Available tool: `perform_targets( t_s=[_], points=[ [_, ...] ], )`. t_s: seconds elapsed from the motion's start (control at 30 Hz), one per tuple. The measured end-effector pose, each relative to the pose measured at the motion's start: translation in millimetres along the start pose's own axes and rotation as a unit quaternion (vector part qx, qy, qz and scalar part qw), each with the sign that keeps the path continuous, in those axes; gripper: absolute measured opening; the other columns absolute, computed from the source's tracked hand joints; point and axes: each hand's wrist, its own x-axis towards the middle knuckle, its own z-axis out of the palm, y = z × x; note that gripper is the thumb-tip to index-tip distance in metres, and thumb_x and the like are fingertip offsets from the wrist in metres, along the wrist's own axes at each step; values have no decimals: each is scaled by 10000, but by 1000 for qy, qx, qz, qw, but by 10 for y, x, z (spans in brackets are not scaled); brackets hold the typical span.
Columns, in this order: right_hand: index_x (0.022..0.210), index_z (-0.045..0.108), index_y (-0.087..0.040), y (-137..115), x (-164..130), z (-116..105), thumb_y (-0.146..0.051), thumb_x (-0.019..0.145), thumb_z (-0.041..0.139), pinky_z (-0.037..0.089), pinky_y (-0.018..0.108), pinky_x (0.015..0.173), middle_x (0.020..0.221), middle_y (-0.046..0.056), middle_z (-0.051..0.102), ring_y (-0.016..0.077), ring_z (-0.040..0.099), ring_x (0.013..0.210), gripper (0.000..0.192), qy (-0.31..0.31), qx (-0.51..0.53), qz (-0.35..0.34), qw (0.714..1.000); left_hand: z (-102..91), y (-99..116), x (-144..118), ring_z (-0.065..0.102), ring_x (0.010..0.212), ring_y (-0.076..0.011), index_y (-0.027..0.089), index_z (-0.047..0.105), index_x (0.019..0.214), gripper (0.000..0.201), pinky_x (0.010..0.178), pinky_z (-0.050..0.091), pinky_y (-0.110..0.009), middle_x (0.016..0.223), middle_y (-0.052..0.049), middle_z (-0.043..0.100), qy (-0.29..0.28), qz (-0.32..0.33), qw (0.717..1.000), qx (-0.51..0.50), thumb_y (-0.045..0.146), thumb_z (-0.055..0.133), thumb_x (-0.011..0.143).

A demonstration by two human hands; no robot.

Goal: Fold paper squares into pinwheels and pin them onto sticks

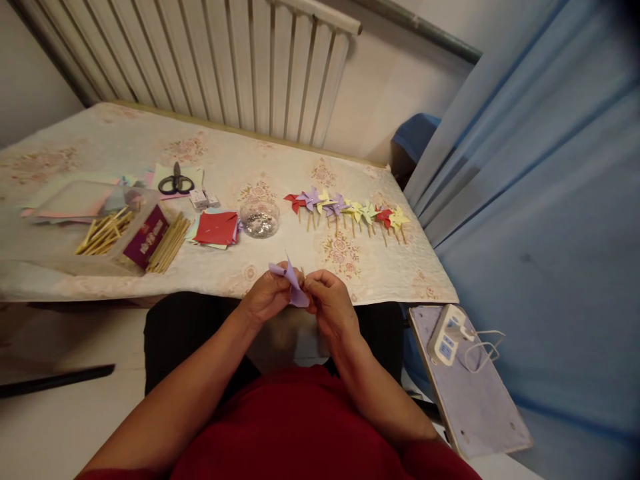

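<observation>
A folded piece of purple paper (291,279) is pinched between my left hand (267,295) and my right hand (327,300), just off the near edge of the table (125,140). Both hands meet at the paper, fingers closed on it. On the table beyond lies a row of several finished paper pinwheels (346,211) on sticks, in red, purple, yellow and green. A small clear bowl of shiny pins (259,219) stands left of the row. A stack of paper squares with a red one on top (216,228) lies next to the bowl.
Wooden sticks (169,245) and a maroon box (147,237) sit at the left, with more sticks (104,231), coloured paper sheets (75,198) and black scissors (175,183). A radiator (225,60) stands behind. A power strip (447,335) rests on a board at my right, beside a blue curtain (550,200).
</observation>
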Motion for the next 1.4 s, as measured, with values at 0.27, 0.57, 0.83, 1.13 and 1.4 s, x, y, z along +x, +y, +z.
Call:
perform_targets(
  t_s=[0.27,0.57,0.83,1.13,1.4],
  points=[
    [652,587,-205,44,-46,104,-373,589,754,264,207,369,470,-70,549,72,414,381,245,6,-4,-5,1000,-2,18,-49,551,608,-103,162,450,593,519,593,495,-221,614,37,514,33,4,999,1,317,945,600],
    [646,554,-215,52,-147,225,-311,623,707,287,211,368,462,-80,535,75,418,372,182,-2,-7,-3,1000,-16,39,-97,540,610,-104,172,414,591,524,551,470,-204,605,42,502,24,12,999,-23,239,934,594],
    [663,545,-220,56,-200,263,-328,659,697,301,202,364,469,-76,545,74,426,365,186,-12,-16,-7,1000,22,75,-123,509,569,-96,171,426,579,518,494,461,-189,597,40,491,32,-1,999,-42,212,941,548],
    [685,549,-225,62,-211,264,-288,672,679,307,194,369,450,-83,527,79,432,368,145,-18,-26,-3,1000,59,83,-126,515,578,-97,159,427,534,484,465,462,-169,587,27,469,52,-7,997,-49,184,909,569],
    [676,545,-223,68,-213,266,-270,663,669,313,191,362,445,-83,532,82,435,368,133,-11,-23,-3,1000,102,100,-124,509,569,-103,163,493,541,423,440,446,-171,610,21,485,47,-8,997,-57,211,911,576]
  ],
)
